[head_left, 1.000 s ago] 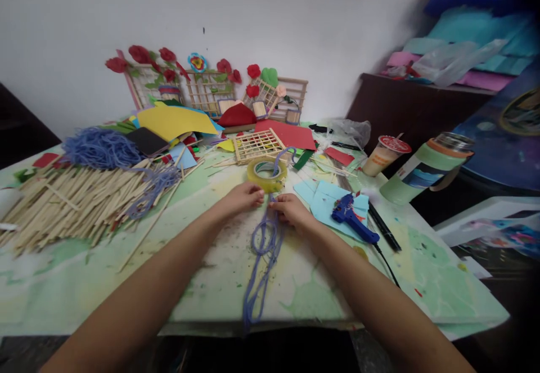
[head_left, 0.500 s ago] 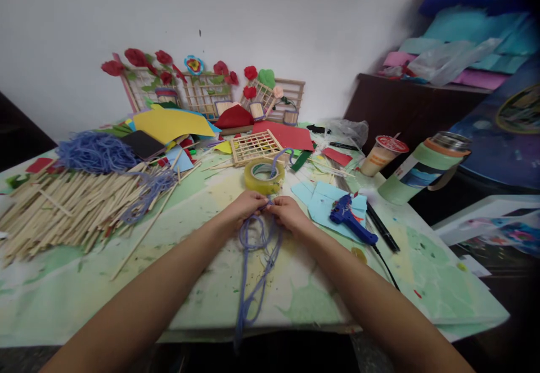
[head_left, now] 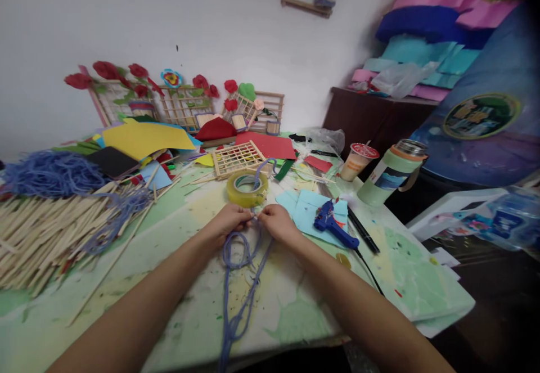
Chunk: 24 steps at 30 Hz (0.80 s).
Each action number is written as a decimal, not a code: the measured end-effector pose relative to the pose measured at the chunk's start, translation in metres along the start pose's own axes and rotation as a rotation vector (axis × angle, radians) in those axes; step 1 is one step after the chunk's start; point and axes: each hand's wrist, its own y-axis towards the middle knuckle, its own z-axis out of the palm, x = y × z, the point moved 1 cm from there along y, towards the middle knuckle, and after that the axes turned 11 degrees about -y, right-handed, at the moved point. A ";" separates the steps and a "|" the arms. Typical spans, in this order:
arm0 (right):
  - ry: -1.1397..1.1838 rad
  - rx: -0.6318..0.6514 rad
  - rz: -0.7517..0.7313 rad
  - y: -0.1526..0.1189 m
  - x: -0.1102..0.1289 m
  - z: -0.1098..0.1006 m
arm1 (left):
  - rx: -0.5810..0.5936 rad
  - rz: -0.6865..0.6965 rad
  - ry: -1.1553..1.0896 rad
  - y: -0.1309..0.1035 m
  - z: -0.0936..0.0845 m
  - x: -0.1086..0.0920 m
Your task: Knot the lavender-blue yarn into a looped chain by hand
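Observation:
Blue-purple yarn [head_left: 228,291] runs from between my fingers in loops down over the table's front edge. My left hand [head_left: 233,219] pinches it with thumb and forefinger. Close beside, my right hand [head_left: 275,221] is closed on the same yarn, the fingertips nearly meeting. Just beyond both hands lies a roll of yellowish clear tape [head_left: 236,193], and a strand of yarn curls up through its ring. A small lattice of wooden sticks [head_left: 236,159] rests behind the roll. The exact spot where the yarn is gripped is partly hidden by my fingers.
Wooden sticks [head_left: 54,238] and a heap of yarn [head_left: 50,173] cover the left side. At right are a blue glue gun [head_left: 335,227] with its cord, a black marker [head_left: 363,231], a drink cup [head_left: 358,159] and a green bottle [head_left: 390,173]. Lattices with paper flowers [head_left: 185,103] lean against the wall.
The view has swung to the right, so things appear further left. My hands stay together at the yarn, with the fingertips slightly shifted; the right hand is curled more tightly.

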 end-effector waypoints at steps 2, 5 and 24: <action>-0.070 -0.045 -0.003 -0.002 0.002 -0.008 | 0.006 0.002 0.002 0.001 0.000 0.001; -0.176 -0.035 -0.051 -0.011 0.012 -0.013 | 0.009 0.009 -0.020 0.002 -0.002 0.004; -0.058 -0.935 0.332 0.065 -0.058 -0.134 | -0.052 -0.082 -0.191 -0.008 -0.001 -0.004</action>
